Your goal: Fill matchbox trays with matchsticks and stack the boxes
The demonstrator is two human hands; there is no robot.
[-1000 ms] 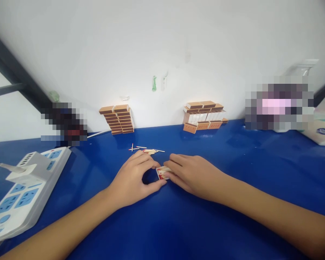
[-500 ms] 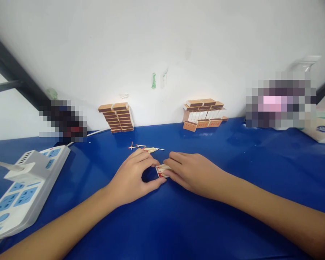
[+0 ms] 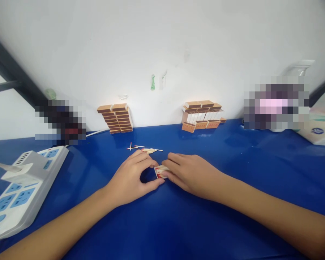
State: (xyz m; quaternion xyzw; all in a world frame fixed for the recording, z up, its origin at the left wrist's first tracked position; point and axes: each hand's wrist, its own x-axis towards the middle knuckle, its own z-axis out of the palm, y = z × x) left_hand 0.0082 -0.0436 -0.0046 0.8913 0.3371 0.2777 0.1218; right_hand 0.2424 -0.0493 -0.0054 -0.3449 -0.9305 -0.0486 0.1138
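A small white matchbox tray (image 3: 156, 172) with red-tipped matches in it lies between my hands on the blue table. My left hand (image 3: 133, 177) curves round its left end, thumb and forefinger gripping its near and far edges. My right hand (image 3: 189, 173) is closed over the tray's right part, fingertips on the matches, and hides that end. Just beyond my left hand, a loose pile of matches (image 3: 150, 150) lies on the table, with a few single matches (image 3: 131, 146) to its left.
Against the wall stand a tall stack of matchboxes (image 3: 116, 119) on the left and a wider stack of matchboxes (image 3: 201, 115) on the right. A white power strip (image 3: 47, 180) with a plugged-in adapter lies at left. A tissue pack (image 3: 318, 126) sits at far right.
The view has shifted very slightly. Both hands stay around the matchbox tray, with almost no visible movement of the fingers.
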